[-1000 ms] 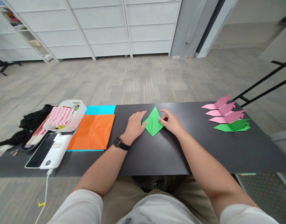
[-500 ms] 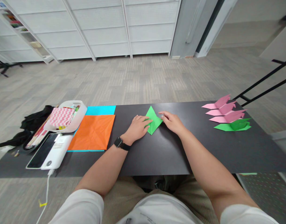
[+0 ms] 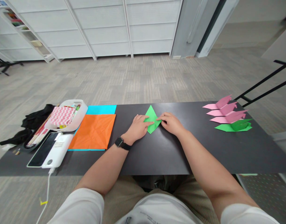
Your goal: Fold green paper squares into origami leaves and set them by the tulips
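Trainee: State the position of the workpiece and the condition of each hand.

Instructor: The green folded paper [image 3: 151, 112] lies on the dark table [image 3: 152, 155], in front of the person, one point directed away; the left hand [image 3: 138, 127] is spread, fingers laid over the paper's left side, grasping nothing; the right hand [image 3: 171, 122] is partly curled, fingertips at the right corner; whether it pinches that corner or only presses it, I cannot tell.

Trainee: Which step is in hand?

Instructor: By my judgement, a folding step, with the right corner being worked or aligned; three pink folded pieces [image 3: 227, 109] and one green folded piece [image 3: 233, 126] stand near the table's right end; the orange sheet [image 3: 93, 130] lies flat, left of the hands.

Trainee: What does the next move call for?

Instructor: In my view, steady left-hand pressure and fine right-hand fingertip control; the layers should be kept aligned before any crease is pressed; uneven pressure could skew the paper.
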Demonstrator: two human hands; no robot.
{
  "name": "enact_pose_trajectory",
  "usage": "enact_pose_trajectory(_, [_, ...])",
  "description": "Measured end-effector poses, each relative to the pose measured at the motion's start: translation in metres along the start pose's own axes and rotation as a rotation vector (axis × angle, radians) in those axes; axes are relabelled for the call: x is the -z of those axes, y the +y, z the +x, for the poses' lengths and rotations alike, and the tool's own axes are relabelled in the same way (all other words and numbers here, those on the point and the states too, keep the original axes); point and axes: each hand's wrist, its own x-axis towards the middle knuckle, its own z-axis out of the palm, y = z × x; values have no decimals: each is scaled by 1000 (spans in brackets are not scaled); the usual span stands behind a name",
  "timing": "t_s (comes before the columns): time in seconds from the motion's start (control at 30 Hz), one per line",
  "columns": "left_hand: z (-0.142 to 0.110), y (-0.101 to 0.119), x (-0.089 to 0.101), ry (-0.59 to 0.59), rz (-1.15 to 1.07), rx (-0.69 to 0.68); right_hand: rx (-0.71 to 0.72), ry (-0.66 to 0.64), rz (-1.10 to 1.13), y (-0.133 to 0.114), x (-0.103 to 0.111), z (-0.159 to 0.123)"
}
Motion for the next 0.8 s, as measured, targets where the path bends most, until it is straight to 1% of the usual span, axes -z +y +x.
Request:
enact_pose_trajectory(0.27, [2,-1,0,-38,-33,-69,24,32,-86,1,0,-2])
enact_pose_trajectory(0.43, [3,-1,1,-19,-72,-44,29,32,-72,4,-1,-3])
enact_pose_trajectory(0.63, [4,-3,1,-38,-94,-51,-14,37,-65,2,0,-3])
enact_pose_trajectory(0.8, [4,-1,3,-51,-102,-38,-4,6,-33,2,1,-2])
